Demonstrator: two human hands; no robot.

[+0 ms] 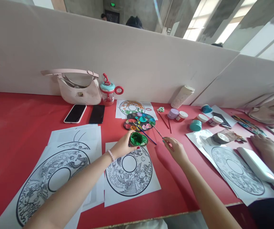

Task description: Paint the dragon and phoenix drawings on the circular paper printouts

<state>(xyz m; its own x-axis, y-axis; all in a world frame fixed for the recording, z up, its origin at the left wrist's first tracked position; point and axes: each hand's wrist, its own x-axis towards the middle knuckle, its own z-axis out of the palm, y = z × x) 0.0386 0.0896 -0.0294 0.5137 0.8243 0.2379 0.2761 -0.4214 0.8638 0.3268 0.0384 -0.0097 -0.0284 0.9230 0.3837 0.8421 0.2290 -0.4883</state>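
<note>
taking an open jar of green paint (pixel 138 139) as the dial's centre: gripping it in the curled left hand (pixel 121 145), tipped mouth-first toward the viewer, over the top edge of a white sheet printed with a black ring-shaped drawing (pixel 129 187) at six o'clock. pinching a thin, pale-handled paintbrush (pixel 158 132) in the closed fingers of the right hand (pixel 176 151), between three and four. aiming its bristles at the right edge of a black oval palette (pixel 136 120) of many-coloured paints at twelve; cannot tell whether touching. across that palette, a dark blue paintbrush (pixel 148 136).

beyond it, also at twelve, a ring drawing partly painted orange and green (pixel 132 104). at eleven, a clear cup with a blue lid and red handle (pixel 108 93), with pale lettering on a red badge, too small to read. at ten, a pale handbag with a gold-coloured clasp (pixel 79 93), plus a white-rimmed phone (pixel 75 113) and a black phone (pixel 97 114). at eight, overlapping printed sheets (pixel 60 149) on the red counter (pixel 8 127).

at two, a lilac-lidded paint jar (pixel 173 113) beside a white-lidded jar with a red label (pixel 182 116), unreadable. at three, far off, another person's hand (pixel 263 144). high up, just short of twelve, a glowing green sign (pixel 113 4) in illegible characters.
</note>
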